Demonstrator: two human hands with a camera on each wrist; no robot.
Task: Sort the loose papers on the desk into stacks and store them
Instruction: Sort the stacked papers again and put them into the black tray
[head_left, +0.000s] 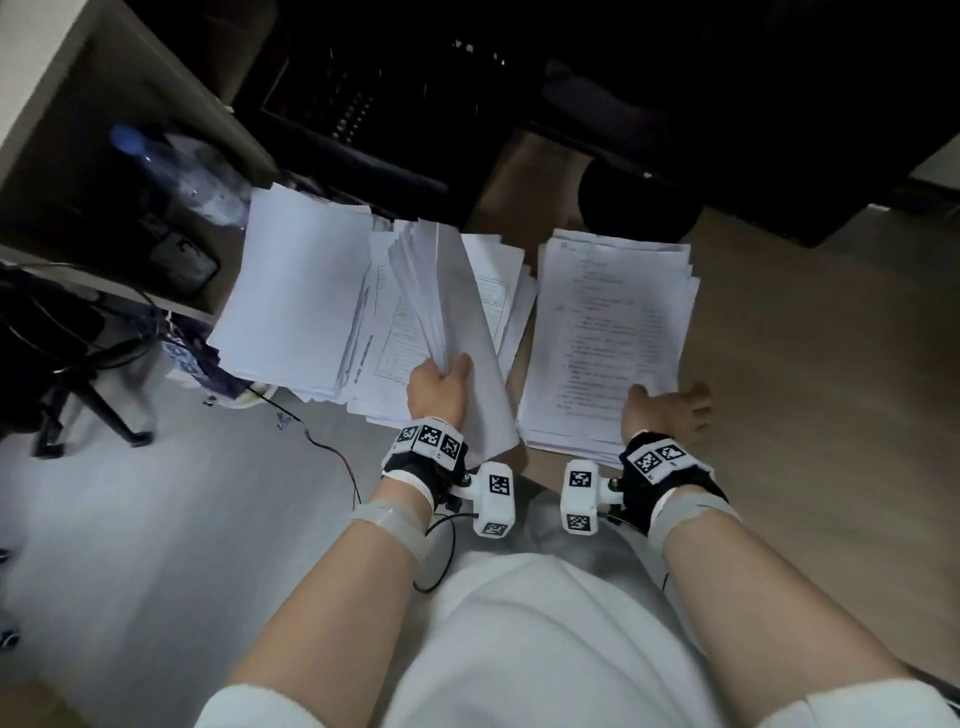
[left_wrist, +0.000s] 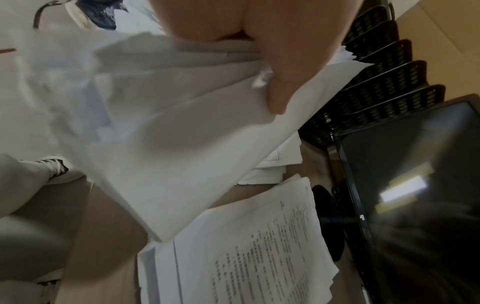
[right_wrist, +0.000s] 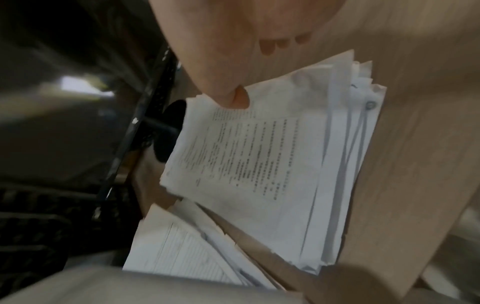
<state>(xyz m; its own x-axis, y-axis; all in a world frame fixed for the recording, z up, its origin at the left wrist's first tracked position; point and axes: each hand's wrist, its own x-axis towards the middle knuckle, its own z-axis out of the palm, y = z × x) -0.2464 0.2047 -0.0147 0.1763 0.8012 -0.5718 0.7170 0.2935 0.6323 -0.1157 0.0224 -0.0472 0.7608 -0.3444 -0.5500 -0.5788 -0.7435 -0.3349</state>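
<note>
A thick bundle of white paper sheets (head_left: 447, 312) is gripped by the left hand (head_left: 439, 387), lifted over a messy spread of papers (head_left: 311, 301). A printed white stack (head_left: 608, 338) on the wooden desk (head_left: 805, 364) is touched by the relaxed right hand (head_left: 670, 405).

Left hand (left_wrist: 272, 51) around sheaf (left_wrist: 182, 154) (blurred)

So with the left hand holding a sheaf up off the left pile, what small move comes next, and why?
Probably lay the sheaf onto a pile. The left hand grips it tilted above the left pile, and the right hand rests at the near edge of the right stack, seemingly steadying it.
</note>
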